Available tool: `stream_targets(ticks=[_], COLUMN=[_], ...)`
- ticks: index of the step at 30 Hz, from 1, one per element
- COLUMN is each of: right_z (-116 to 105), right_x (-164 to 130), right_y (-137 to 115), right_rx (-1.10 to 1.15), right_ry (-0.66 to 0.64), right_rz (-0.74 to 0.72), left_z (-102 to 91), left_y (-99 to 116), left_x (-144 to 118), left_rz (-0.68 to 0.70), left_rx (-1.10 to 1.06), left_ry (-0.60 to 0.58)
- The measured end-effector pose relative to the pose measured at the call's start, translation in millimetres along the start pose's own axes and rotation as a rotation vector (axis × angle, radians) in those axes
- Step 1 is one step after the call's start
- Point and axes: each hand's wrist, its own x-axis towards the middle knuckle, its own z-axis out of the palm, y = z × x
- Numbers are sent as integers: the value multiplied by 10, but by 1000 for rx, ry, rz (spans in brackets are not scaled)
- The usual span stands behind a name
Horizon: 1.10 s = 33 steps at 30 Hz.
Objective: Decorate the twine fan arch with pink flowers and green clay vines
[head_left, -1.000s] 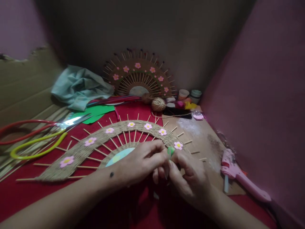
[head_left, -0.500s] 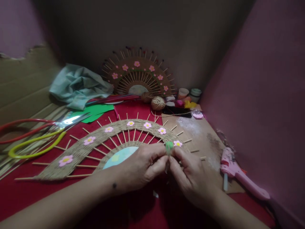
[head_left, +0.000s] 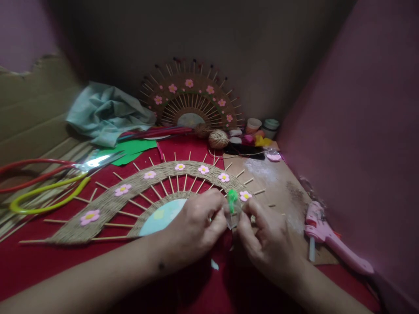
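Note:
A small piece of clear plastic (head_left: 233, 218) with a bright green soft lump (head_left: 232, 197), clay-like, is stretched between my two hands. My left hand (head_left: 204, 222) pinches its left edge with thumb and forefinger. On the other side, my right hand (head_left: 262, 229) pinches its right edge. Behind and left of them lies a fan-shaped piece woven with twine over thin sticks (head_left: 131, 192). Pink flowers with yellow centres (head_left: 122, 190) sit along its outer band, and its pale blue centre (head_left: 163, 217) is partly covered by my left hand.
Scissors (head_left: 85, 168) rest open at left by green sheets (head_left: 134, 152). A pink glue gun (head_left: 334, 237) lies at right on brown cardboard (head_left: 275, 187). Farther back are a ball of twine (head_left: 218, 139), a crumpled cloth (head_left: 108, 113), small tubs (head_left: 270, 127) and a finished-looking flowered fan (head_left: 189, 96).
My hands have drawn slightly apart. More of the clear plastic and the green lump now shows between the fingers. The view has shifted a little.

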Motion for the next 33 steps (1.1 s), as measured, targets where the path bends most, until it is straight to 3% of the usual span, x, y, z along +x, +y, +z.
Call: stream_targets(ticks=[3,7,11,16,23,28,33], right_z=[1,15,-46,-5,221,153,100], right_x=[-4,-18,18,40,-35,4,29], right_y=[22,20,25,144,218,155,150], right_rx=[26,-58,10,1,-66,-87,23], right_ry=[6,53,54,-127,-15,-78,-169], right_rz=[12,-88,-85,-135,-165,-114,35], left_z=[-38,-42,-99,-193,-194,-180,-123], left_y=[7,-19,-20,30,-14,-177,-260], left_x=[33,18,13,63,108,160,158], left_rz=[-99,-20,17,-72,-252,-419,-284], left_rx=[14,151,133,43,-44,-170,-410], left_ry=[0,78,56,24,29,7,100])
